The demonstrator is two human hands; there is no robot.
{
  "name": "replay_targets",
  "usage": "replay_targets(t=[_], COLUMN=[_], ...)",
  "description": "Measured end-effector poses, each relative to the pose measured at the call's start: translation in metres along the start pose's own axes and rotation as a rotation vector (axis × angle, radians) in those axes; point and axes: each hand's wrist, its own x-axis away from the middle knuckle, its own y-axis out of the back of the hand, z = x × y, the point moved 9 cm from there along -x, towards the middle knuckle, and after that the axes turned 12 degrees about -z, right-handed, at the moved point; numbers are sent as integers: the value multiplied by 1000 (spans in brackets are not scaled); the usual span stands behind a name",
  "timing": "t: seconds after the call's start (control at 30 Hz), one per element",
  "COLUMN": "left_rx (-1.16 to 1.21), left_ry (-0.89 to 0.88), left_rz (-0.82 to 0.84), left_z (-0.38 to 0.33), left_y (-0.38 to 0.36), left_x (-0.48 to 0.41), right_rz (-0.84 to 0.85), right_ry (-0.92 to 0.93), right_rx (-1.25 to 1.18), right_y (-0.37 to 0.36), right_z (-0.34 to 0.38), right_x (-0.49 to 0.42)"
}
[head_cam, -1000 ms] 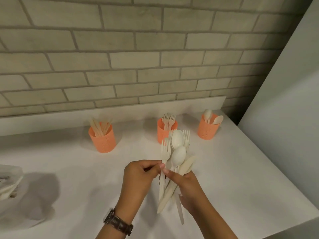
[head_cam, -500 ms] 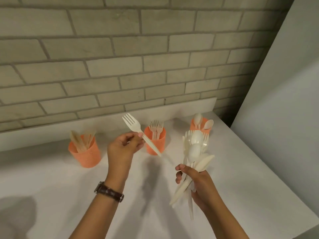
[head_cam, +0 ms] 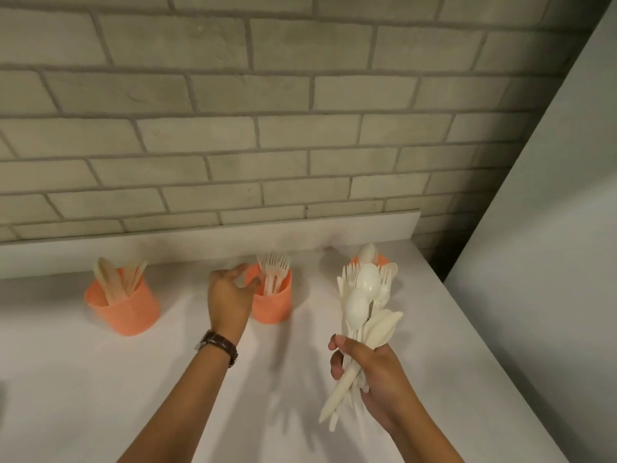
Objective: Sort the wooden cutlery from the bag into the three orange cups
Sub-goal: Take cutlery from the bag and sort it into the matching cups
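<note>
Left hand (head_cam: 230, 295) is right at the rim of the middle cup (head_cam: 272, 302), fingers loose, holding nothing; forks (head_cam: 273, 269) stand in that cup; right hand (head_cam: 377, 379), to the cup's right and nearer the camera, grips a mixed cutlery bundle (head_cam: 364, 302) above the tabletop (head_cam: 100, 379); knife cup (head_cam: 123, 305) sits to its left.

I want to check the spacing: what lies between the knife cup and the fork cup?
In the head view, only the left hand, close against the fork cup; toward the knife cup the white counter is bare.
</note>
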Motion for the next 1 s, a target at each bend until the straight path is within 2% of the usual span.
replay_targets(t=[0.1, 0.27, 0.43, 0.6, 0.77, 1.0], left_rx=[114, 227, 80, 17, 184, 288], left_ry=[-12, 6, -73, -77, 73, 79], left_rz=[17, 353, 227, 214, 369, 454], left_z=[-29, -65, -65, -61, -50, -62], left_y=[17, 18, 43, 58, 63, 74], left_x=[42, 128, 138, 134, 129, 134], right_rz=[26, 31, 63, 59, 142, 247], right_ry=[16, 56, 115, 165, 98, 63], right_rx=[41, 101, 95, 142, 172, 94], right_y=[3, -4, -26, -48, -61, -72], right_z=[2, -2, -9, -20, -32, -24], right_x=[-4, -6, 1, 11, 20, 32])
